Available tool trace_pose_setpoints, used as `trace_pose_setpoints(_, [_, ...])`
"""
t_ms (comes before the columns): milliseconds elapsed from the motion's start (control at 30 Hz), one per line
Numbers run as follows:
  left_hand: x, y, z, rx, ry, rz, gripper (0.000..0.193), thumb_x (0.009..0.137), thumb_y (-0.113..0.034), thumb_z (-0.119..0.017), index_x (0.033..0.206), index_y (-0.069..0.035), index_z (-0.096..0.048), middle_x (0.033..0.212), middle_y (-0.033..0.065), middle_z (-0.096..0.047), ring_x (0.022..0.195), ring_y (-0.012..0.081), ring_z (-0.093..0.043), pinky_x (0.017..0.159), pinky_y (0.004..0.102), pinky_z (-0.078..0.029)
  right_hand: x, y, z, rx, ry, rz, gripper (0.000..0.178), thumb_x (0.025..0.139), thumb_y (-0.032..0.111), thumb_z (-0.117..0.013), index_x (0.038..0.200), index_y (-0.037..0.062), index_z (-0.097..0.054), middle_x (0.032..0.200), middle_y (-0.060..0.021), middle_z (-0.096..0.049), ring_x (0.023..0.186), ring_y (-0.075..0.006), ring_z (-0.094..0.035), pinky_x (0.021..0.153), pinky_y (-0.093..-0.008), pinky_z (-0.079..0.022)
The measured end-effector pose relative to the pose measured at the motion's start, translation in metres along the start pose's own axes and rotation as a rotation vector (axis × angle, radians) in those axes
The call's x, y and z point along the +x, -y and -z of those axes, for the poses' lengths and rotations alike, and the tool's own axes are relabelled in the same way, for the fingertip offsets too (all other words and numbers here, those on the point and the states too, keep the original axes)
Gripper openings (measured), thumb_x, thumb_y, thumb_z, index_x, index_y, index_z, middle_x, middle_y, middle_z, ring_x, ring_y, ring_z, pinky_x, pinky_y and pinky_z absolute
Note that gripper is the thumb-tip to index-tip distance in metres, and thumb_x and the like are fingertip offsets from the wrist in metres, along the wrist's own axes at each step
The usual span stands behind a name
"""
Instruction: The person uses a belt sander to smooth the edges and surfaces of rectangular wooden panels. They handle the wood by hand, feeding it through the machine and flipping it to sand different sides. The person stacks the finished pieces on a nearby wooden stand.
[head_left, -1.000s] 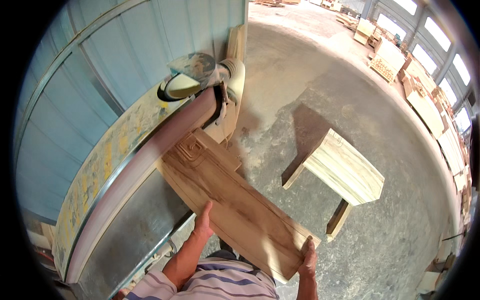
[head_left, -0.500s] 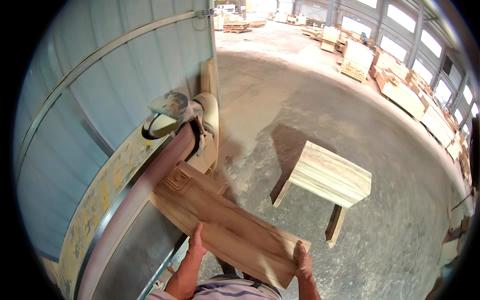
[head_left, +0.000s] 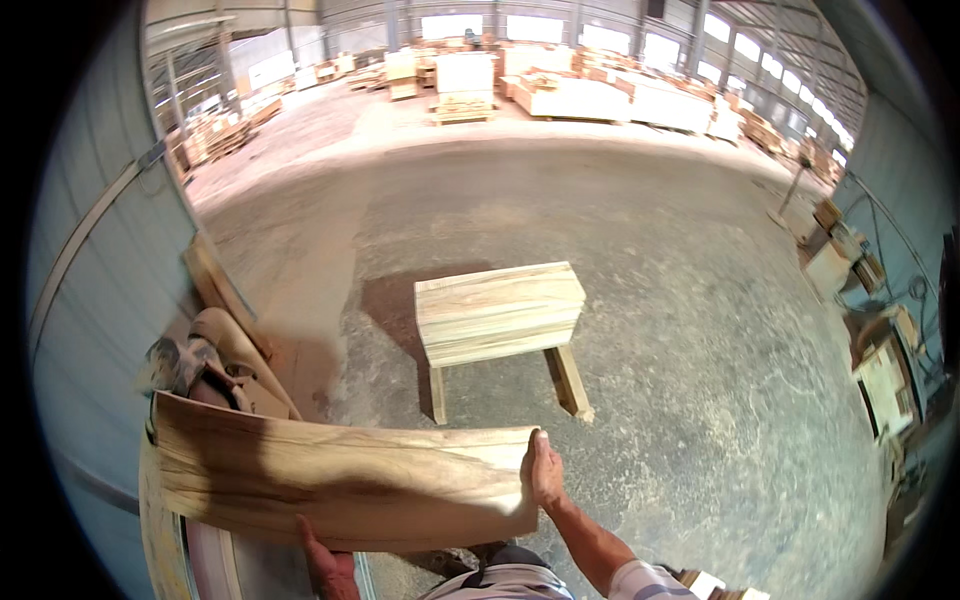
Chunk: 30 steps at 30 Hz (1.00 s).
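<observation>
A long wooden board [head_left: 350, 470] lies across both my hands, its plain, wavy-grained face showing and a dark shadow over its left part. My right hand [head_left: 546, 472] is closed on its right end. Under its near edge, left of the middle, my left hand [head_left: 328, 565] holds it with the thumb on the face; the other fingers are hidden beneath. The board's left part reaches over the belt sander, whose pinkish belt [head_left: 212, 562] shows below it. Ahead on the floor, a stack of pale boards [head_left: 500, 312] rests on two wooden bearers [head_left: 568, 382].
The sander's dusty end housing [head_left: 180, 365] and a fat duct [head_left: 240, 345] stand beyond the board's left end. A metal wall [head_left: 90, 270] runs along the left. Wooden pieces [head_left: 885, 385] lean along the right side. Stacked timber [head_left: 465, 85] lines the far side.
My view has swung right. The board has come away from the belt and been turned over: its carved, grooved face showed before, its plain face now. Both hands still hold it.
</observation>
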<state>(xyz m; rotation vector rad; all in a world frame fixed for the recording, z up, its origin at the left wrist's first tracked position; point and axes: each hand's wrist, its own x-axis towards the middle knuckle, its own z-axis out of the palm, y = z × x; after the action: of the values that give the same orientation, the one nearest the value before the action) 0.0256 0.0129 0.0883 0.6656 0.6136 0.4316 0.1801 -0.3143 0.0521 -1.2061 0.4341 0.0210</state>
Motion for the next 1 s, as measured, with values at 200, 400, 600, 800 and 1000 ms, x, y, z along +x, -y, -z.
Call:
trace_pose_setpoints(200, [0.017,-0.063,-0.049,0.052,0.136,-0.298,0.066,0.083,-0.044,-0.061,0.134,-0.008,-0.038,0.132,0.0098,-0.044,0.120,0.0273,-0.044,0.100,0.0441,-0.037,0.009,-0.001,0.001,0.180,-0.148,-0.014,0.064,0.094,0.052,-0.033,0.119,-0.0040,-0.051,0.113,-0.0121,-0.056,0.103,-0.0192,-0.052,0.093,-0.0323,-0.038])
trace_pose_setpoints(400, [0.001,-0.087,-0.115,0.148,0.139,-0.441,0.062,0.083,-0.032,-0.064,0.132,-0.003,-0.040,0.126,0.0136,-0.049,0.117,0.0284,-0.047,0.099,0.0432,-0.039,0.019,-0.060,0.010,0.332,-0.263,-0.280,0.063,0.093,0.052,-0.036,0.120,-0.0027,-0.051,0.117,-0.0151,-0.055,0.110,-0.0238,-0.050,0.094,-0.0357,-0.038])
trace_pose_setpoints(600, [0.017,-0.035,-0.075,0.268,0.352,-0.343,0.051,0.081,-0.016,-0.062,0.127,-0.005,-0.046,0.125,0.0101,-0.050,0.115,0.0249,-0.048,0.098,0.0403,-0.039,0.020,-0.084,0.042,-0.446,-0.057,0.075,0.061,0.094,0.048,-0.037,0.125,-0.0039,-0.044,0.117,-0.0151,-0.056,0.105,-0.0264,-0.052,0.094,-0.0398,-0.038])
trace_pose_setpoints(800, [-0.051,-0.001,-0.158,1.010,0.627,-0.789,0.021,0.070,-0.002,-0.069,0.091,0.001,-0.065,0.089,0.0051,-0.066,0.081,0.0177,-0.063,0.074,0.0305,-0.049,0.009,0.039,0.007,0.333,0.207,-0.046,0.067,0.091,0.060,-0.034,0.122,0.0020,-0.047,0.119,-0.0106,-0.055,0.107,-0.0231,-0.051,0.093,-0.0380,-0.037])
trace_pose_setpoints(1000, [-0.047,0.013,-0.093,1.308,0.586,-0.382,0.032,0.070,-0.016,-0.077,0.095,0.000,-0.067,0.084,0.0100,-0.069,0.077,0.0139,-0.065,0.067,0.0284,-0.050,-0.034,0.097,-0.035,0.462,0.420,-0.028,0.078,0.090,0.064,-0.024,0.123,-0.0040,-0.044,0.124,-0.0198,-0.050,0.116,-0.0281,-0.047,0.099,-0.0403,-0.033])
